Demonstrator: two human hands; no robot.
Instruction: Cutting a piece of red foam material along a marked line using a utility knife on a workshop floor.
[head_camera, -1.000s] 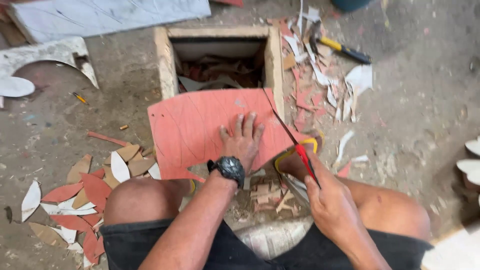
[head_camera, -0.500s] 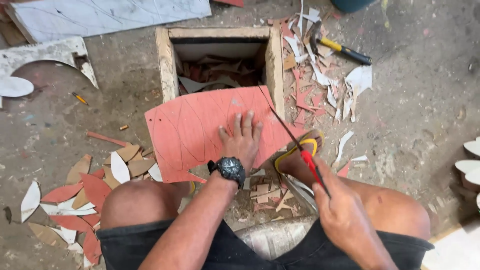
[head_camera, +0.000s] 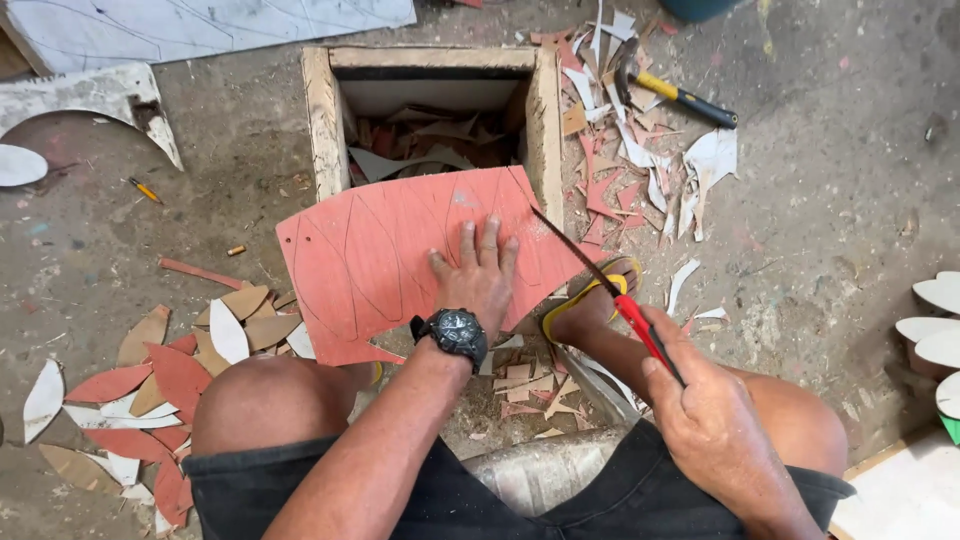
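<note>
While the left hand lay flat, fingers spread, pinning the red sheet across the near rim of the wooden box, the right hand was closed around a red-handled saw, its blade slanting far-left into the sheet's right edge.

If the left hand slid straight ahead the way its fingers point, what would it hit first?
The left hand lies flat on the red sheet, fingers pointing toward the wooden box. Sliding on, it would probably leave the sheet's far edge and drop among the offcuts inside; depth is unclear.
</note>
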